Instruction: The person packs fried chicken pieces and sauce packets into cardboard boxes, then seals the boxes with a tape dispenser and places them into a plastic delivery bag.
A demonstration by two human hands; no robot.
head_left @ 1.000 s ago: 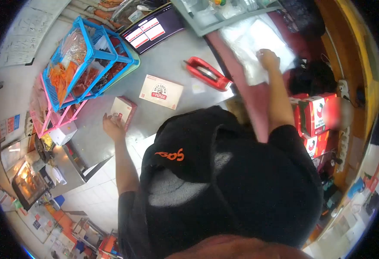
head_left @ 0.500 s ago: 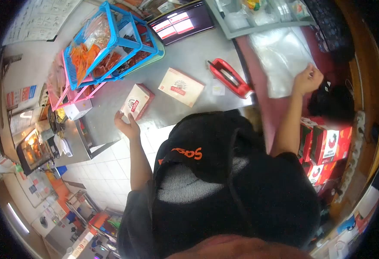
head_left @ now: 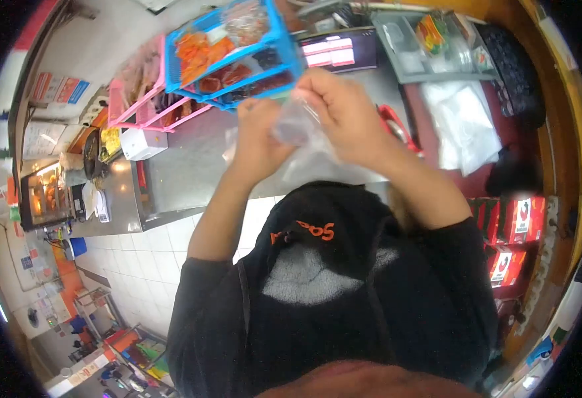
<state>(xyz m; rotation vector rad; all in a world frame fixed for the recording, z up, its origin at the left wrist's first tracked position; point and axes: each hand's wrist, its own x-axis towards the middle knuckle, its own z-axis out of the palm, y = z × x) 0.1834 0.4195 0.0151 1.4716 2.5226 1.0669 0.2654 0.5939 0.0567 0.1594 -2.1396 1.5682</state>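
A clear plastic bag hangs between my two hands over the metal counter. My left hand is closed on one side of its upper edge. The other side of the bag is pinched in my right hand. A red stapler-like tool shows partly beyond my right forearm. To the right lies a stack of clear plastic bags, somewhat rumpled. The hands and the bag hide most of the counter surface behind them, and the two small printed boxes cannot be made out clearly.
Blue baskets and pink baskets with packets stand at the back left, near a white box. A tablet leans at the back. A grey tray is at the back right. Red cartons are stacked on the right.
My right hand has come from the bag stack to the middle with a bag. My left hand has left the small box and also grips the bag. The view has shifted.
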